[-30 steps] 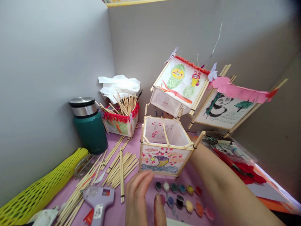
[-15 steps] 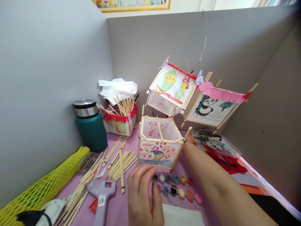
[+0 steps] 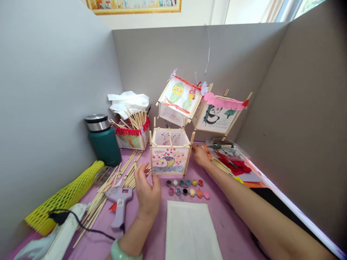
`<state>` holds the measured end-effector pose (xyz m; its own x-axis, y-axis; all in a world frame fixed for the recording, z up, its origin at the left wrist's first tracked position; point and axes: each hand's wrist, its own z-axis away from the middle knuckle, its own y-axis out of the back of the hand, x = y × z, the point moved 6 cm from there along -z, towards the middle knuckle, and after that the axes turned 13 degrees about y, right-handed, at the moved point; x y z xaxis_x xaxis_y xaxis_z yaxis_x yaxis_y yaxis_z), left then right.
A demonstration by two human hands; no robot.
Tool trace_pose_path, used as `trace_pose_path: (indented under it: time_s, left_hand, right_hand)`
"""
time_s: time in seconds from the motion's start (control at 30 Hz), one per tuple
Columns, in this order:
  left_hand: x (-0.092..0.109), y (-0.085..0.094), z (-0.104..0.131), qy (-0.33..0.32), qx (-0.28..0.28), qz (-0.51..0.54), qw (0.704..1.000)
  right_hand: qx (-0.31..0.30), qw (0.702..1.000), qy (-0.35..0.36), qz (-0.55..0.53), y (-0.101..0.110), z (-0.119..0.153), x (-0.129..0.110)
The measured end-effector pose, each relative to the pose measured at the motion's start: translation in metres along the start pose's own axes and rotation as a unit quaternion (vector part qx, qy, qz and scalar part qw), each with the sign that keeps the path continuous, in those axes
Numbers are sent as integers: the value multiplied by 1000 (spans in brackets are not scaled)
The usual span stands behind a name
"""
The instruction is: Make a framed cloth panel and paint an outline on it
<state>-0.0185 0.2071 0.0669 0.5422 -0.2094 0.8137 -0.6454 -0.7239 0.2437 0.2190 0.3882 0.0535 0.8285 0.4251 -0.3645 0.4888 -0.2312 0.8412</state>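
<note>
Lantern [image 3: 169,155] between hands, left hand [image 3: 148,189] near corner, right hand [image 3: 200,155] beside

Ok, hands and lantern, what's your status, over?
Left hand open at the star lantern's front left corner. Right hand at its right side, grip hidden. Paint pots in front, bamboo sticks left.

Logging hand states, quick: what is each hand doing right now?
Left hand: open, empty, by the paper lantern.
Right hand: beside the lantern; grip cannot be told.
</note>
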Motion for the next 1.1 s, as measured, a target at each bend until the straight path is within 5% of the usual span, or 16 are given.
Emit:
trace_pose_path:
  time_s: [0.13, 0.3, 0.43, 0.57, 0.93, 1.1]
  left_hand:
    - [-20, -11, -9, 72, -52, -69, 994]
    - [-31, -23, -13, 76, -92, -104, 987]
    - [-33, -27, -13, 71, -100, -122, 985]
    - [-34, -29, -13, 66, -101, -134, 984]
    - [-21, -17, -4, 75, -80, -188, 976]
    - [-4, -35, 17, -6, -249, -181, 951]
  right_hand:
    - [79, 976, -50, -195, 26, 30, 9]
    - [145, 889, -76, -428, 47, 83, 0]
    - [198, 826, -70, -522, 45, 122, -14]
    - [254, 794, -84, -545, 30, 145, -22]
    - [210, 861, -46, -460, 22, 160, -49]
    - [203, 864, -47, -458, 14, 162, -52]
